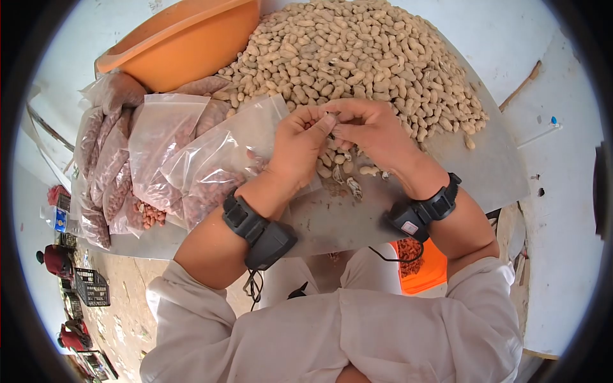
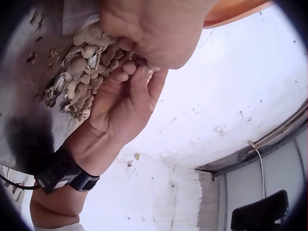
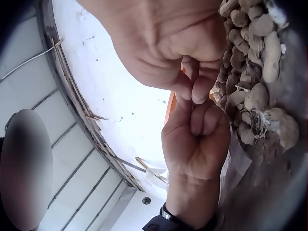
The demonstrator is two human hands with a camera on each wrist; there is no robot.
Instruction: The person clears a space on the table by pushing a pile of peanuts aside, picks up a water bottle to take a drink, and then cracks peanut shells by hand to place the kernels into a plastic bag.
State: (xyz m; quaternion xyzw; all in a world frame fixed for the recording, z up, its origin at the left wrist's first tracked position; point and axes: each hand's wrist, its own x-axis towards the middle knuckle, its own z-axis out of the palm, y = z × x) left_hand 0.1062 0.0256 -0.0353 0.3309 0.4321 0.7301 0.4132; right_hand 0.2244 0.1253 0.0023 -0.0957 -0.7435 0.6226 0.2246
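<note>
Over the near edge of the peanut pile [image 1: 357,51], my two hands meet fingertip to fingertip. My left hand [image 1: 297,143] has its fingers curled in, with thumb and fingertips pinching a small peanut [image 1: 332,119] from the left. The thumb and forefinger of my right hand [image 1: 377,131] pinch the same peanut from the other side. Fingers hide most of it in both wrist views. In the right wrist view the left hand [image 3: 197,139] shows its fingers folded toward the palm. Loose peanuts and broken shells [image 1: 353,187] lie on the table just below the hands.
Clear plastic bags of reddish kernels [image 1: 153,147] lie left of the hands, some loose kernels [image 1: 151,214] beside them. An orange basin [image 1: 185,48] stands behind the bags. The grey tabletop [image 1: 319,223] ends near my body. Under it sits an orange container [image 1: 424,265].
</note>
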